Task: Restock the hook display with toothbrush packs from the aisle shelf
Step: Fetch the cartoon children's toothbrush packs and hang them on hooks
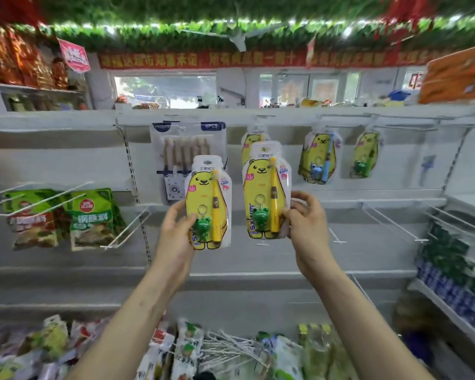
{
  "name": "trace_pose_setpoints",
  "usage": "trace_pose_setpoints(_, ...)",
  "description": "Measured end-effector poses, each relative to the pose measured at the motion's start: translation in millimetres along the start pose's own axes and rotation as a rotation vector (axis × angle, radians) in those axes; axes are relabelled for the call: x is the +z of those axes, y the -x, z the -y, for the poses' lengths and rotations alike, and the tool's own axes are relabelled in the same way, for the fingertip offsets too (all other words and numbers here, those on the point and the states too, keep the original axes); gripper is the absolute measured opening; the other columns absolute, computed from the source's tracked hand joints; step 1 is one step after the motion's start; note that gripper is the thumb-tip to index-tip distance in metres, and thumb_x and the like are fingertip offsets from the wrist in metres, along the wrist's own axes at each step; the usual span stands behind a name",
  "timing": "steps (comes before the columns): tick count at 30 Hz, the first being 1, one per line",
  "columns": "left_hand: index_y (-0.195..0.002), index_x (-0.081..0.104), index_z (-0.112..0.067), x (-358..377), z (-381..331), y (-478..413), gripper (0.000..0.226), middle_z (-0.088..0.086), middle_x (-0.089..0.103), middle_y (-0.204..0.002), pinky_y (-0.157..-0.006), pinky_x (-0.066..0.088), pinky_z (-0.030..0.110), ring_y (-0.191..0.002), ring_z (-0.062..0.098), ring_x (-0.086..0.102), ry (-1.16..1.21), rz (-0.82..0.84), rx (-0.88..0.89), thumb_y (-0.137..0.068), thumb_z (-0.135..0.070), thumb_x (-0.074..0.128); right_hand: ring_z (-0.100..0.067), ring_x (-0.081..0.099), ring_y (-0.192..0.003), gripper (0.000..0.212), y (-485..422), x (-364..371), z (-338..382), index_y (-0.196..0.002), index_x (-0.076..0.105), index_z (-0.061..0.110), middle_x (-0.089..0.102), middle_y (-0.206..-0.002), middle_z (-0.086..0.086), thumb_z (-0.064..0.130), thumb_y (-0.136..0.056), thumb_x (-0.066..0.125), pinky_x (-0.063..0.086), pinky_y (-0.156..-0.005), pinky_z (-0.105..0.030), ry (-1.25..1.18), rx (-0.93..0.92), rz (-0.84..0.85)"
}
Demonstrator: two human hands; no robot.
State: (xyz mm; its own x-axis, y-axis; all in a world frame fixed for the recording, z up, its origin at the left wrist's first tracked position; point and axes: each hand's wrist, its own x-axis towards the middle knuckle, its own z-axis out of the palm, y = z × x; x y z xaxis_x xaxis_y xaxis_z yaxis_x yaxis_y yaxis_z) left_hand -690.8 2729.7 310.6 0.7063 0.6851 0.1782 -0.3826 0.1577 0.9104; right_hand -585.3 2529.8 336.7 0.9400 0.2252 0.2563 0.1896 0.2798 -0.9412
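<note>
Left toothbrush pack [207, 201] and right toothbrush pack [265, 193]: glossy clear plastic over yellow printed card. Shelf [258, 274] past my right hand [307, 226] looks like matt white painted metal; snack bags [91, 218] off my left hand [176, 234], shiny plastic.

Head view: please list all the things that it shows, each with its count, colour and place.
left pack: 1, yellow bear card, held up at centre
right pack: 1, yellow bear card, held up beside it, a little higher
hung packs: 3, yellow, top hooks; one partly behind the right pack
brush set: 1, white and dark blue, hook left of centre
snack bags: at least 2, green, wire basket at left
boxes: many, blue and green, right shelf
loose bags: many, mixed colours, bottom edge
banner: 1, red, back wall
garland: 1, green with lights, ceiling
left hand: 1, grips the left pack's side
right hand: 1, grips the right pack's side
</note>
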Motion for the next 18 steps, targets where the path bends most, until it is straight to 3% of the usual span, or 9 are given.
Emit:
trace_pose_setpoints(5, -0.128, 0.061, -0.020, 1, -7, -10, 0.030, 0.017, 0.070, -0.129, -0.085, 0.057, 0.050, -0.110, 0.036, 0.071, 0.004, 0.044, 0.002, -0.107, -0.002, 0.048, -0.008, 0.075, -0.086, 0.034, -10, 10, 12, -0.126, 0.056, 0.017, 0.072, -0.110, -0.005, -0.005, -0.102, 0.048, 0.058, -0.059, -0.026, 0.002, -0.062, -0.059)
trace_pose_setpoints(9, -0.122, 0.062, -0.026, 1, -13, -14, 0.033, 0.014, 0.071, -0.126, -0.080, 0.059, 0.047, -0.112, 0.038, 0.070, -0.015, 0.032, -0.003, -0.107, -0.002, 0.045, -0.009, 0.075, -0.087, 0.036, -24, 20, 15, -0.128, 0.056, 0.017, 0.073, -0.113, -0.004, -0.005, -0.100, 0.049, 0.055, -0.053, -0.022, 0.025, -0.091, -0.074)
trace_pose_setpoints(13, -0.122, 0.063, -0.026, 5, -22, -19, 0.033, 0.013, 0.073, -0.119, -0.096, 0.055, 0.060, -0.111, 0.038, 0.071, -0.051, 0.048, 0.002, -0.107, -0.002, 0.046, -0.002, 0.075, -0.082, 0.034, -41, 25, 15, -0.128, 0.055, 0.016, 0.073, -0.111, -0.001, -0.004, -0.102, 0.048, 0.060, -0.060, -0.026, 0.049, -0.100, -0.065)
trace_pose_setpoints(18, -0.130, 0.060, -0.020, 7, -27, -34, 0.034, 0.009, 0.079, -0.108, -0.087, 0.059, 0.050, -0.095, 0.027, 0.076, -0.040, 0.064, 0.017, -0.107, -0.001, 0.045, 0.001, 0.074, -0.079, 0.034, -52, 28, 7, -0.129, 0.054, 0.014, 0.073, -0.106, 0.002, -0.005, -0.101, 0.049, 0.060, -0.059, -0.025, 0.068, -0.107, -0.075)
